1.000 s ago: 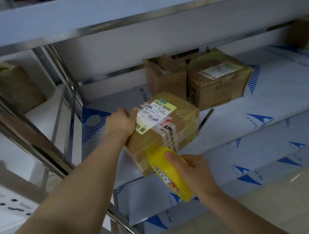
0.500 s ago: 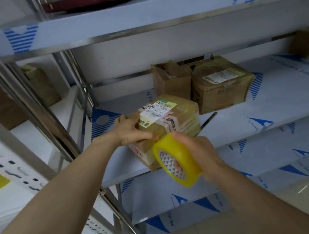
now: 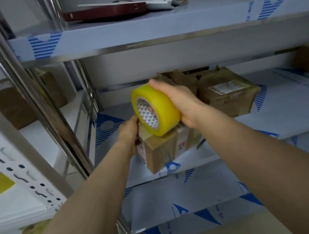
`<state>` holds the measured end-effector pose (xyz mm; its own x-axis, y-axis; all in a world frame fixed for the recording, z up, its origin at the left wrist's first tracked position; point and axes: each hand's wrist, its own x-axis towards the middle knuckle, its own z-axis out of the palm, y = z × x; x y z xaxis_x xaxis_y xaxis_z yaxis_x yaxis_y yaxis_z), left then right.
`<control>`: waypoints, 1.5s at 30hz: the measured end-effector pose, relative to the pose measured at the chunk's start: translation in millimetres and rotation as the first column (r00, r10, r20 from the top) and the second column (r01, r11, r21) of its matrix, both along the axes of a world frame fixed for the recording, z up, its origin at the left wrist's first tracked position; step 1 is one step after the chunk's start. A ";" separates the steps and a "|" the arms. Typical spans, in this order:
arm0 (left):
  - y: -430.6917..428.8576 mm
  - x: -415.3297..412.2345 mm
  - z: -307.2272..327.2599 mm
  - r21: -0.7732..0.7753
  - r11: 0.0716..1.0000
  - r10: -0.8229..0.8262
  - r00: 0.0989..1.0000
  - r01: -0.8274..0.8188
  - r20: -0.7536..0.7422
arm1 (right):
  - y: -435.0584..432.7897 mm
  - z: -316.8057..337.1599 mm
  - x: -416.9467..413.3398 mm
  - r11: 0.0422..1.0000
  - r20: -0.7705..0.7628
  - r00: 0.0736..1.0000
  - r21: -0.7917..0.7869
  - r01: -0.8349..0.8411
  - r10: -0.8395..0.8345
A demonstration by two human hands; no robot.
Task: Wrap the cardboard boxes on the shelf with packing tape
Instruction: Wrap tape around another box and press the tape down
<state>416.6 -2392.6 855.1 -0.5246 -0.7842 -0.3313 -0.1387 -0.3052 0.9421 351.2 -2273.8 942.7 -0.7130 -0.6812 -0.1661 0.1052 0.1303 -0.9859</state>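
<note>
Reference item: cardboard box, brown, standing at the front edge of the middle shelf, with its near corner projecting slightly past that edge. Clear tape shows on its front face. The left hand is at the box's upper left edge, fingers curled over it and gripping the box; the fingertips are partly hidden. Directly above the box, the right hand holds a yellow tape roll, thumb over the roll's outer face and a fingertip visible inside the core, a firm closed grip. The roll's lower rim meets the box's top face in this view; actual contact cannot be confirmed. Behind and right of the box stands a taped carton bearing a white label, and beside that, directly behind the box, an open brown carton. On the shelf above the box lies a flat dark red item.
</note>
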 end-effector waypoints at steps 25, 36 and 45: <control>-32.8 -23.4 -0.2 -0.559 0.769 0.044 0.847 0.311 0.530 | 79.4 -109.5 58.2 0.992 -0.015 0.993 0.038 0.117 -0.116; -21.4 -63.8 18.0 -0.520 0.472 0.114 0.535 0.712 0.837 | 64.3 -134.3 53.6 0.986 -0.052 0.986 0.027 0.162 -0.160; -26.2 -67.9 23.3 -0.521 0.509 0.090 0.560 0.685 0.824 | 58.0 -130.5 49.0 0.986 -0.022 0.989 0.082 0.149 -0.147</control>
